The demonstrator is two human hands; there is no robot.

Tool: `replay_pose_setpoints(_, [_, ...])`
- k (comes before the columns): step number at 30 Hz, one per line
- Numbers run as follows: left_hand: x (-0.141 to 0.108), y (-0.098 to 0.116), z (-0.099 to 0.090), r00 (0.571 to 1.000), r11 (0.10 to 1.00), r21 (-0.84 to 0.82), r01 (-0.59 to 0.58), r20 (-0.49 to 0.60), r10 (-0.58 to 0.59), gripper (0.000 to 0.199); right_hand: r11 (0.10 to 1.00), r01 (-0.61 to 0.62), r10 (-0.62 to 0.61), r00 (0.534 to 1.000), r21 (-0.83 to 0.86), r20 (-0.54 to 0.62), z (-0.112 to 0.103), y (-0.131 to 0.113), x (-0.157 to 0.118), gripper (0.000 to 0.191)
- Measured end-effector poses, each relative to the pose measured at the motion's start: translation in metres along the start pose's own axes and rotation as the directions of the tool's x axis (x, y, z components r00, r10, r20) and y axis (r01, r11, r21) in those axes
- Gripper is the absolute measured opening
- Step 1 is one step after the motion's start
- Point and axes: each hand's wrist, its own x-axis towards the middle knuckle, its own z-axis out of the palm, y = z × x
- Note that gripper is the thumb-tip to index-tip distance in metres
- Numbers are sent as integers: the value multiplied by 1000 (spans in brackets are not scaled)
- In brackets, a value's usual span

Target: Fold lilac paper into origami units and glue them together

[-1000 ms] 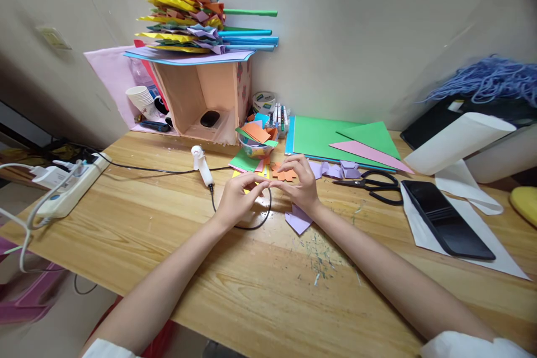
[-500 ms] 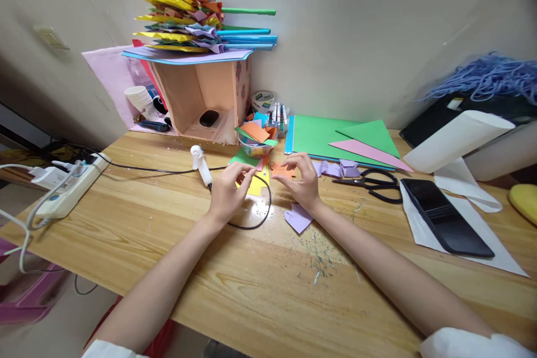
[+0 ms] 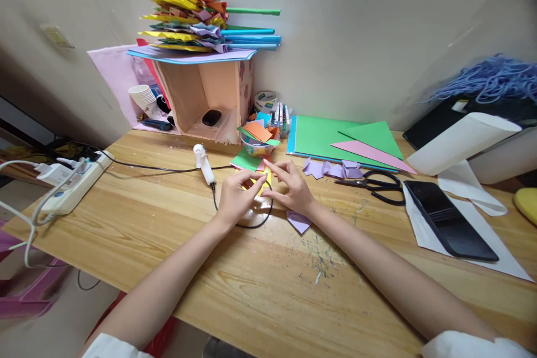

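Near the middle of the table, my left hand (image 3: 238, 193) is pinched closed; what lies between its fingertips is too small to make out. My right hand (image 3: 290, 185) is close beside it, thumb and forefinger apart, with nothing visible between them. Beneath and behind the fingers lie yellow paper and green paper (image 3: 246, 160). A black cable loop runs under both hands to a white glue gun (image 3: 203, 164) at the left. A folded purple paper (image 3: 299, 222) sits just below my right wrist, and several purple folded pieces (image 3: 331, 168) lie behind it.
Black scissors (image 3: 380, 182), a phone (image 3: 451, 219) and white paper lie on the right. Green sheets (image 3: 323, 137) rest by the wall. A bowl of paper scraps (image 3: 258, 145) stands before a cardboard box (image 3: 247, 86). A power strip (image 3: 75, 184) occupies the left edge.
My right hand has moved left and slightly down, closer to my left hand, and now covers the orange paper seen earlier. My left hand has shifted slightly right and down. The view has shifted slightly.
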Motion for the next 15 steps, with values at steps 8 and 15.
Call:
replay_pose_setpoints(8, [7,-6,2,929,872,-320,371,111,-354,28,989,125,-119,990,-77,79,6,-1,-3,72])
replay_pose_setpoints(15, [7,-5,-1,875,784,-390,483,187,-446,28,946,192,-171,980,-262,104,5,2,-2,64])
